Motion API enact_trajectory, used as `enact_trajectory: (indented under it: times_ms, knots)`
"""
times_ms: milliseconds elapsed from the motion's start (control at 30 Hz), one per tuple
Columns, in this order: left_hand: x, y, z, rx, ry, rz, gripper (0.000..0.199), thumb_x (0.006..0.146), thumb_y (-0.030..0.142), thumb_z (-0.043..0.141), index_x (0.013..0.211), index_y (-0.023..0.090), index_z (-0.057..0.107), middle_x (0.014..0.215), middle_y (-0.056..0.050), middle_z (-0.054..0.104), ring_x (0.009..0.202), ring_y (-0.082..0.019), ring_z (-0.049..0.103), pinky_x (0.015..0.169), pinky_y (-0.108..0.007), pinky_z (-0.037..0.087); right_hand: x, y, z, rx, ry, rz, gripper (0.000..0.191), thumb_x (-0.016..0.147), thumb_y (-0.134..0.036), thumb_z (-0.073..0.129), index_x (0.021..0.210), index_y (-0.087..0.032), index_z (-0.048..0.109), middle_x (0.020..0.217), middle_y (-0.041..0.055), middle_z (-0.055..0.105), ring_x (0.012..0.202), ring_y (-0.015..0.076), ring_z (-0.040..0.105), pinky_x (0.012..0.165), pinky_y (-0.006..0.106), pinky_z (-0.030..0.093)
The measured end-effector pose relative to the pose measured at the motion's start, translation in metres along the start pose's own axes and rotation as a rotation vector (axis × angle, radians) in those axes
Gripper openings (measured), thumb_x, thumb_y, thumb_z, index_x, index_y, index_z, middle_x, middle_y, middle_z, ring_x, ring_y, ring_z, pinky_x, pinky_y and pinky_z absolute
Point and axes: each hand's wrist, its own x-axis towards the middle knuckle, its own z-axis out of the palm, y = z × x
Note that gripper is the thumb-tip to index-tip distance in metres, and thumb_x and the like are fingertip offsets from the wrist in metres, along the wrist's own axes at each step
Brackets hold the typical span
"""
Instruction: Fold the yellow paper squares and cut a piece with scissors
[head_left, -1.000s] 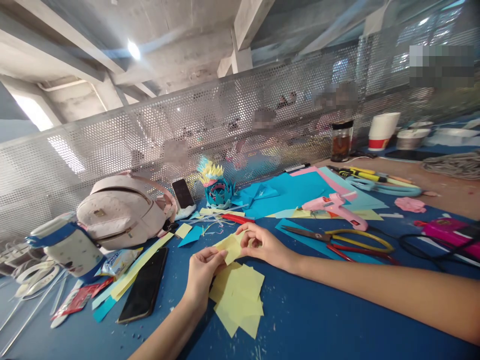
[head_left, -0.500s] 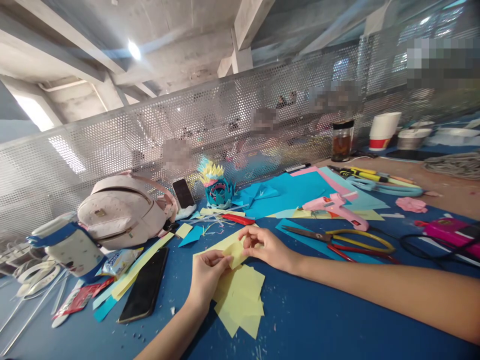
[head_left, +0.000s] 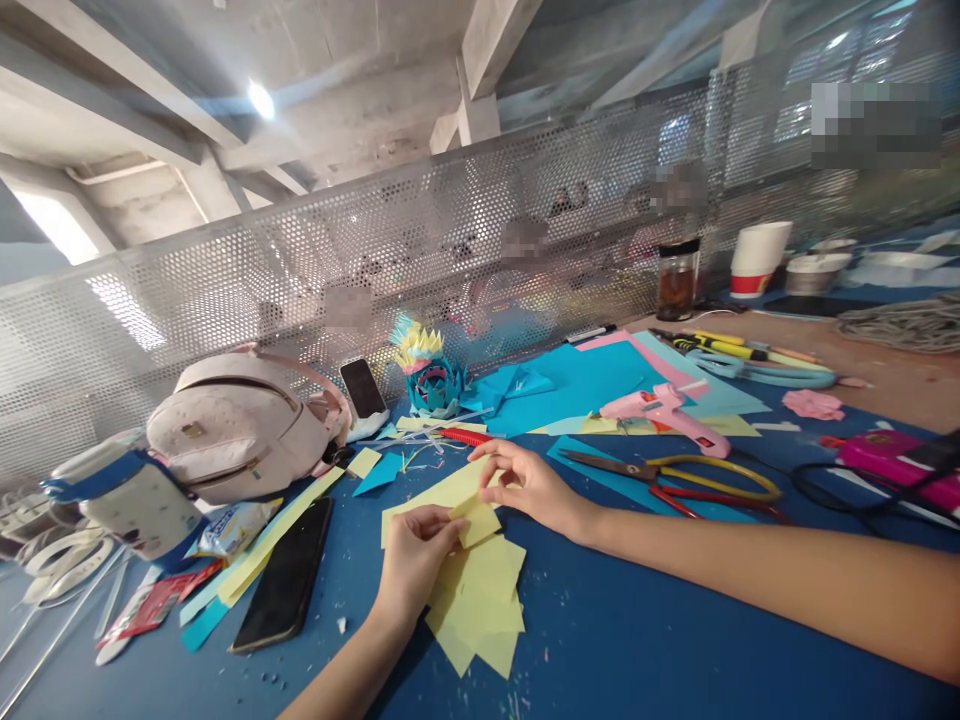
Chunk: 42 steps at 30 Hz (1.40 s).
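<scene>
Between finger and thumb, my left hand (head_left: 417, 560) pinches a small yellow paper square (head_left: 478, 524). The thumb and fingertips of my right hand (head_left: 540, 492) are closed at the square's upper edge, with the other fingers curled. Below both hands, several yellow paper pieces (head_left: 480, 605) lie in a loose, fanned pile on the blue table. A larger yellow sheet (head_left: 420, 500) lies flat behind the fingers, partly covered by them. To the right of my right hand are scissors (head_left: 652, 470) with yellow and red handles, resting partly on blue paper.
A pink glue gun (head_left: 667, 408) lies behind the scissors. A layered paper flower (head_left: 431, 375) stands at the back, near a red cutter (head_left: 463, 437) and paper scraps. Leftward are a black phone (head_left: 285, 575), a pale backpack (head_left: 232, 425) and a tumbler (head_left: 127, 505). A metal mesh screen (head_left: 300, 260) rises behind.
The small yellow square has turned slightly and shows more of its face between my hands. My right fingers have lifted and shifted a little. The view has moved slightly.
</scene>
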Motion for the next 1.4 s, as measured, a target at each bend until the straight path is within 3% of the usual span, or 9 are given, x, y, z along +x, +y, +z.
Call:
enact_trajectory:
  times_ms: [133, 300, 500, 667, 833, 967, 1100, 1300, 1400]
  knots:
    - [0.0, -0.001, 0.0, 0.008, -0.003, 0.007, 0.018, 0.065, 0.028, 0.072, 0.067, 0.011, 0.07, 0.053, -0.002, 0.065, 0.047, -0.009, 0.054, 0.049, -0.016, 0.04, 0.0, 0.0, 0.0, 0.043, -0.006, -0.016, 0.033, 0.073, -0.024, 0.069, 0.102, -0.019, 0.056, 0.069, -0.0037, 0.051, 0.066, 0.0117, 0.053, 0.062, 0.022, 0.042]
    - [0.0, -0.001, -0.001, 0.019, -0.017, 0.03, 0.017, 0.066, 0.029, 0.071, 0.066, 0.011, 0.069, 0.053, -0.002, 0.064, 0.049, -0.01, 0.056, 0.048, -0.017, 0.04, 0.0, -0.003, -0.001, 0.012, -0.017, -0.001, 0.038, 0.077, -0.028, 0.066, 0.11, -0.019, 0.051, 0.073, -0.0021, 0.055, 0.061, 0.0101, 0.051, 0.059, 0.022, 0.041]
    - [0.0, 0.0, 0.001, 0.008, -0.032, 0.058, 0.017, 0.066, 0.028, 0.071, 0.071, 0.011, 0.07, 0.057, -0.002, 0.065, 0.049, -0.011, 0.055, 0.049, -0.019, 0.042, -0.002, -0.005, 0.002, 0.001, -0.01, -0.034, 0.028, 0.077, -0.029, 0.065, 0.1, -0.018, 0.053, 0.07, -0.0024, 0.052, 0.067, 0.0122, 0.054, 0.064, 0.024, 0.043]
    - [-0.001, 0.0, 0.0, 0.011, -0.05, 0.107, 0.019, 0.068, 0.032, 0.07, 0.071, 0.013, 0.068, 0.055, 0.0, 0.061, 0.05, -0.012, 0.055, 0.05, -0.02, 0.042, -0.004, -0.01, 0.003, -0.051, 0.001, -0.049, 0.028, 0.079, -0.034, 0.062, 0.099, -0.017, 0.053, 0.077, 0.0006, 0.055, 0.066, 0.0118, 0.052, 0.061, 0.023, 0.043]
    - [-0.001, -0.001, -0.004, 0.033, -0.046, 0.11, 0.019, 0.066, 0.029, 0.073, 0.077, 0.013, 0.068, 0.061, -0.001, 0.063, 0.054, -0.012, 0.055, 0.05, -0.019, 0.041, -0.01, -0.021, 0.005, -0.133, -0.101, -0.1, 0.017, 0.081, -0.032, 0.06, 0.088, -0.017, 0.058, 0.088, 0.0032, 0.058, 0.073, 0.0128, 0.053, 0.063, 0.023, 0.043]
    - [0.0, -0.003, -0.005, -0.006, -0.017, 0.107, 0.02, 0.065, 0.026, 0.074, 0.08, 0.014, 0.068, 0.063, 0.0, 0.063, 0.056, -0.012, 0.056, 0.052, -0.019, 0.042, -0.012, -0.026, 0.006, -0.12, -0.149, -0.119, 0.017, 0.09, -0.029, 0.047, 0.09, -0.017, 0.06, 0.086, 0.0026, 0.058, 0.08, 0.0141, 0.055, 0.07, 0.024, 0.043]
    - [0.0, -0.001, -0.005, -0.105, -0.014, 0.098, 0.027, 0.066, 0.028, 0.074, 0.087, 0.015, 0.064, 0.067, -0.001, 0.065, 0.056, -0.011, 0.056, 0.054, -0.019, 0.044, -0.012, -0.026, 0.006, -0.206, -0.134, -0.148, 0.017, 0.091, -0.028, 0.044, 0.094, -0.02, 0.059, 0.096, 0.0037, 0.057, 0.086, 0.015, 0.054, 0.072, 0.025, 0.042]
    - [-0.003, 0.001, -0.004, -0.137, -0.013, 0.068, 0.025, 0.067, 0.032, 0.073, 0.071, 0.015, 0.056, 0.052, 0.003, 0.058, 0.045, -0.008, 0.051, 0.046, -0.016, 0.037, -0.011, -0.024, 0.005, -0.295, -0.114, -0.176, 0.015, 0.087, -0.035, 0.053, 0.087, -0.02, 0.056, 0.106, 0.0052, 0.052, 0.096, 0.0174, 0.051, 0.077, 0.027, 0.043]
    - [-0.002, 0.0, -0.005, -0.132, -0.022, 0.09, 0.024, 0.071, 0.034, 0.07, 0.069, 0.015, 0.056, 0.057, 0.001, 0.061, 0.049, -0.009, 0.053, 0.048, -0.017, 0.039, -0.011, -0.023, 0.005, -0.326, -0.114, -0.19, 0.019, 0.086, -0.037, 0.055, 0.081, -0.019, 0.056, 0.104, 0.0055, 0.053, 0.096, 0.0184, 0.05, 0.08, 0.029, 0.042]
